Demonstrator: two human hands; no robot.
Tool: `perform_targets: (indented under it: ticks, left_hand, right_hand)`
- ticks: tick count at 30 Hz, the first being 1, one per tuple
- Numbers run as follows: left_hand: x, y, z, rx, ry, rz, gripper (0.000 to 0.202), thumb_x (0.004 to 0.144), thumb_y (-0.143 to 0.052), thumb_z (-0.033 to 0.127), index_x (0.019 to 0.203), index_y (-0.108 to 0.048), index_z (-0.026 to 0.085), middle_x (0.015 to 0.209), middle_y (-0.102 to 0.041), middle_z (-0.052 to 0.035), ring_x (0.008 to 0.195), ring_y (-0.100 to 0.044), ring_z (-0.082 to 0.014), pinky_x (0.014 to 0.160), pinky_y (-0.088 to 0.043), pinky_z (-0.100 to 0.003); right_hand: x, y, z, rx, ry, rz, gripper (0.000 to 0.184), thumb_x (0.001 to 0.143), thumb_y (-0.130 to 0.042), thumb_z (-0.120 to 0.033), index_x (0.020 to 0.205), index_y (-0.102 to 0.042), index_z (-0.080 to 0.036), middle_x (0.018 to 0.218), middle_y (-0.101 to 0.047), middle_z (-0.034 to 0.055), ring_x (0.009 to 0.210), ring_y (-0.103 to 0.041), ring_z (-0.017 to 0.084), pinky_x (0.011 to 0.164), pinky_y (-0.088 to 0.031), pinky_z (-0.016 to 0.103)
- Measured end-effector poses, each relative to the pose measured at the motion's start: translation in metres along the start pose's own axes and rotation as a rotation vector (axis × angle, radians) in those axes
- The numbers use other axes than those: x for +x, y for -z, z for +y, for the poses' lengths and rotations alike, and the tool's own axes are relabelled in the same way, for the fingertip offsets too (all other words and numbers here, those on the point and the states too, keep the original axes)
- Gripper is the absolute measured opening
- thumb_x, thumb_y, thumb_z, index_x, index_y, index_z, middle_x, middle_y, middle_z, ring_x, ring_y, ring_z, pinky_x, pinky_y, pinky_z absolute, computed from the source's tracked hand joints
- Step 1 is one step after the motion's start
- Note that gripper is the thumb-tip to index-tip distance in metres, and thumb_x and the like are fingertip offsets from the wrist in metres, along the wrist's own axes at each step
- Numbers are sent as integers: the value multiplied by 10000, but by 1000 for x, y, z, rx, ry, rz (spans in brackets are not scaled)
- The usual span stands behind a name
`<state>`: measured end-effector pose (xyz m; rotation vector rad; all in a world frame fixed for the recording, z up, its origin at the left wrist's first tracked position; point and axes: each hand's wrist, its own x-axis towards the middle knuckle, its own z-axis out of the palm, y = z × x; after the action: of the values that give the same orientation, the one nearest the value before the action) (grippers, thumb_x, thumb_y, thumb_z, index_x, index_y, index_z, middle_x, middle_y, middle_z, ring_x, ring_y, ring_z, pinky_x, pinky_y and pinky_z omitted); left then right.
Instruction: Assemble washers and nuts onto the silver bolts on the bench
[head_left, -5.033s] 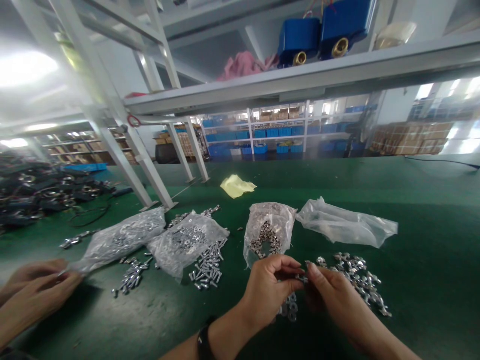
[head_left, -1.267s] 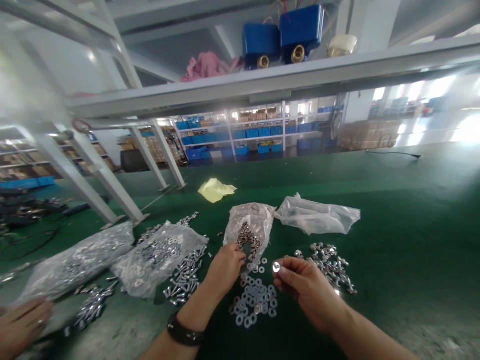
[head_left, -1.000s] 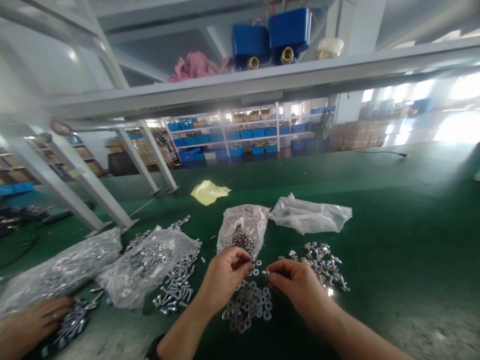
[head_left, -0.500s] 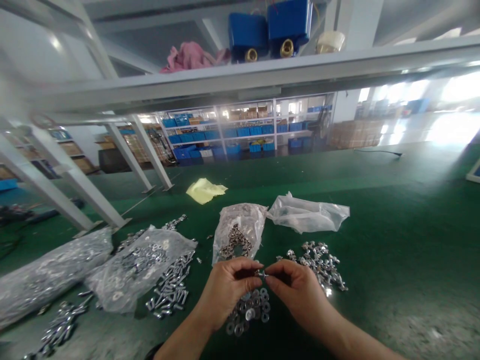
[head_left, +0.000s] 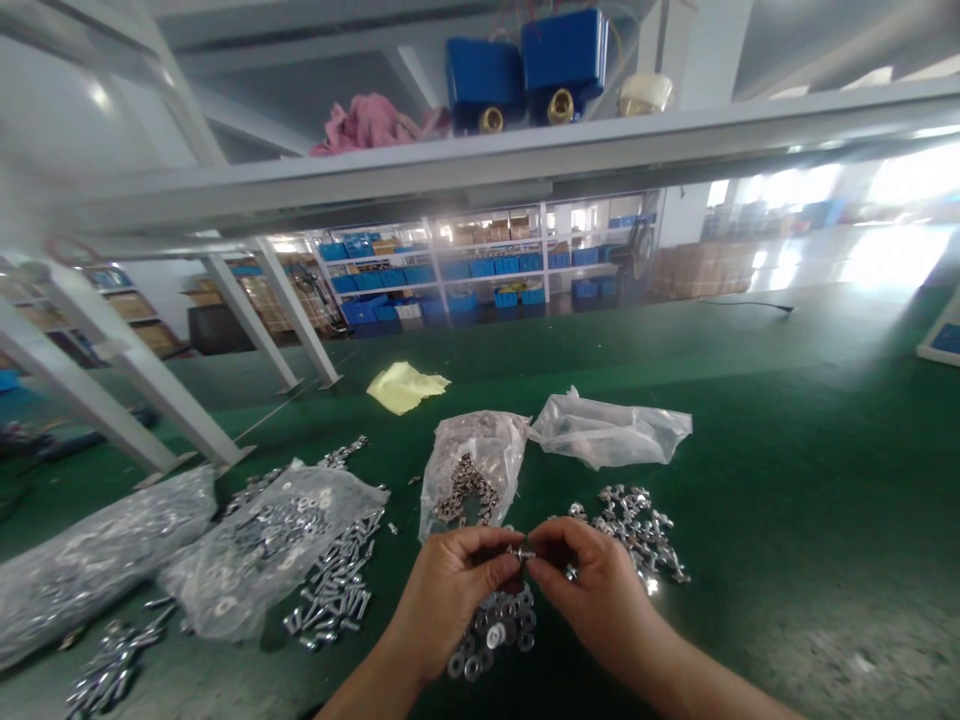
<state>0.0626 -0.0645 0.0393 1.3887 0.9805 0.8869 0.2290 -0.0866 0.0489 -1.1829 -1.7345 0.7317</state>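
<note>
My left hand (head_left: 457, 585) and my right hand (head_left: 592, 570) meet fingertip to fingertip above the green surface. Between them is a small silver bolt (head_left: 523, 552) with what looks like a washer on it. Both hands pinch it, thumb against fingers, one from each end; the fingertips hide part of it. Just below the hands lies a cluster of flat washers (head_left: 495, 635). Beyond my right hand spreads a pile of shiny bolt pieces (head_left: 637, 530). A clear bag of small brownish metal fasteners (head_left: 469, 490) lies open behind my left hand.
Loose bolts (head_left: 337, 585) lie to the left, beside a plastic bag of washers (head_left: 277, 540) and another full bag (head_left: 112, 560). Farther back are a crumpled clear bag (head_left: 611, 430) and yellow paper (head_left: 406, 387). A white shelf beam (head_left: 480, 165) crosses overhead, holding blue boxes (head_left: 562, 55).
My fingertips have come closer together around the bolt, and its washer now sits between both hands. The view has shifted slightly; the piles look the same.
</note>
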Motion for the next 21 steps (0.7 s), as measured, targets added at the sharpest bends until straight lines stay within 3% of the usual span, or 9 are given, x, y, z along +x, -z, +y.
perform_targets:
  ticks: [3,9,15,19,21]
  left_hand:
    - [-1,-2,1,-15,-7,17,301,700,-605,312,919,-588,106,751,-608,-49,677,-563,-138,652,-453,-251]
    - [-3,-6,0,144,-108,12,241,723,-579,321,864,-609,127,753,-603,-38,696,-544,-122,645,-430,-207]
    - [-3,-9,-3,11,-116,20,262,723,-577,320,867,-605,104,703,-583,-46,640,-527,-112,594,-419,-201]
    - [-5,-11,-7,-32,-146,17,282,697,-601,321,861,-616,92,736,-590,-65,633,-528,-111,589,-421,-204]
    - [-5,-11,-10,-67,-162,24,275,703,-595,318,862,-607,94,733,-582,-61,627,-521,-102,580,-414,-197]
  right_hand:
    - [-1,-1,0,-2,-37,-44,96,776,-515,-237,790,-572,-161,721,-550,-9,657,-491,80,598,-372,168]
    - [-2,-6,12,-110,-138,-144,438,884,-267,-432,640,-471,-132,579,-460,14,523,-399,85,478,-287,205]
    - [-3,-4,9,-116,-12,-126,248,853,-392,-354,761,-503,-153,720,-516,15,667,-472,100,605,-348,191]
    - [-4,-7,20,-130,-229,-189,407,865,-298,-447,647,-465,-145,543,-449,14,489,-412,101,461,-302,212]
    - [-3,-8,24,-97,-237,-220,406,868,-274,-457,686,-463,-148,565,-457,17,506,-425,105,462,-311,209]
